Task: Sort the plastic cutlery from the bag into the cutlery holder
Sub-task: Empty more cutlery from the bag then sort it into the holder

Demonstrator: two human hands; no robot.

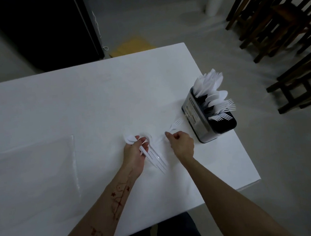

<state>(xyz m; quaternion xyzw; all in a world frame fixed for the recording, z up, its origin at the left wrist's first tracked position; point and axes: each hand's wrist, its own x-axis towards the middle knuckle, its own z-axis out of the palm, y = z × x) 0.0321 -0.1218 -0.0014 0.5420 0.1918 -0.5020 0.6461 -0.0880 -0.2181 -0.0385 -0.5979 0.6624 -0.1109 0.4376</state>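
Head view looks down on a white desk (76, 108) with both forearms reaching in. The left hand (134, 154) curls its fingers (140, 140) round a bunch of white spoons (153, 154), bowls pointing away from the person and handles fanning back toward the body. The right hand (181, 143) pinches a white fork (174, 126) that lies on the desk, tines pointing toward the holder (205, 125). That holder, a metal box with a dark rim, stands near the desk's right edge, just beside the right hand; it has knives (208, 83) at the far end, spoons in the middle and forks (222, 111) at the near end, all leaning out to the right. A clear plastic bag (35, 172) lies flat on the desk, well apart to the left. On the floor beyond stand a white bin (215, 0) and dark wooden chairs (276, 17).
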